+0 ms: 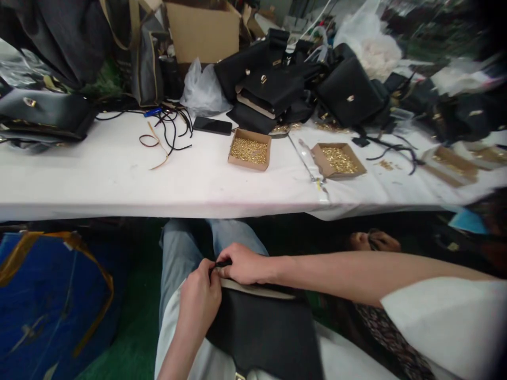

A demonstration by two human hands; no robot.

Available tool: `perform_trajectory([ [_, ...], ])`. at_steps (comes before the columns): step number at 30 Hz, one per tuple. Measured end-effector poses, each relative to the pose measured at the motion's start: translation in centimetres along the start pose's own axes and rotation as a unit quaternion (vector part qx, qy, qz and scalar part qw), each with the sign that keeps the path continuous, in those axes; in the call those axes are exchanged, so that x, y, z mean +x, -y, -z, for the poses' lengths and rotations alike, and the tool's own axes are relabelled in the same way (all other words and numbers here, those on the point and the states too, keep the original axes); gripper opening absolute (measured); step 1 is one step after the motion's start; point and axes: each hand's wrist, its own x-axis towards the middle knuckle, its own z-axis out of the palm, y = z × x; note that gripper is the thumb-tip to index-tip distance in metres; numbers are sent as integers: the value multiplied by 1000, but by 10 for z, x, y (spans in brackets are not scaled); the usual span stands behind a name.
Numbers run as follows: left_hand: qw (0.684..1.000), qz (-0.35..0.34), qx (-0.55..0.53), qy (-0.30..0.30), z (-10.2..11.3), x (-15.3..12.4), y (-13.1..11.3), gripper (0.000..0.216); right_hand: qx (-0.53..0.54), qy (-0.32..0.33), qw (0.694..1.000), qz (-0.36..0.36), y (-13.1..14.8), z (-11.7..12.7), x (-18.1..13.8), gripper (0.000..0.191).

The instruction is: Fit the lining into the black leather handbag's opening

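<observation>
A black leather bag (265, 332) with a pale top edge lies across my lap, below the table edge. My left hand (200, 298) is closed, pinching at the bag's upper left corner. Beside it, my right hand (243, 264) is also closed and pinches a thin black strap end (222, 263) that pokes out between the two hands. Both hands touch each other over that corner of the bag.
A white table (119, 179) spans the view with two open boxes of gold fittings (249, 150) (338, 160), a phone (212, 125), loose black cords (172, 129) and stacked black bags (273, 87). A blue bag (51, 301) sits on the floor at left. Another person's hand (374, 241) shows under the table.
</observation>
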Motion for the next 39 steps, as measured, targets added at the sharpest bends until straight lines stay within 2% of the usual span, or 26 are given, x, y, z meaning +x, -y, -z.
perform_trajectory([
  [6, 998, 7, -57, -10, 0, -4, 3, 22, 30, -3, 999, 20, -2, -1, 0, 18],
  [9, 996, 12, -83, -10, -2, -4, 5, 21, 74, -23, 997, -2, -7, -6, 5, 36],
  [12, 995, 9, -102, -16, -4, -3, 8, 20, 90, -46, 995, 22, -10, -9, 9, 50],
  [16, 990, -9, -139, -20, -4, -2, 14, 20, 42, -66, 991, 107, -8, -10, 6, 35],
  [20, 986, -15, -165, -19, -4, -2, 17, 18, 16, -64, 987, 145, -2, -8, 2, 26],
  [26, 985, -2, -168, -23, -4, -6, 16, 18, 25, -22, 992, 120, 2, -4, 5, 19],
  [39, 986, -9, -157, -57, -14, -6, 19, 14, 6, 1, 992, 127, 1, -5, 11, 24],
])
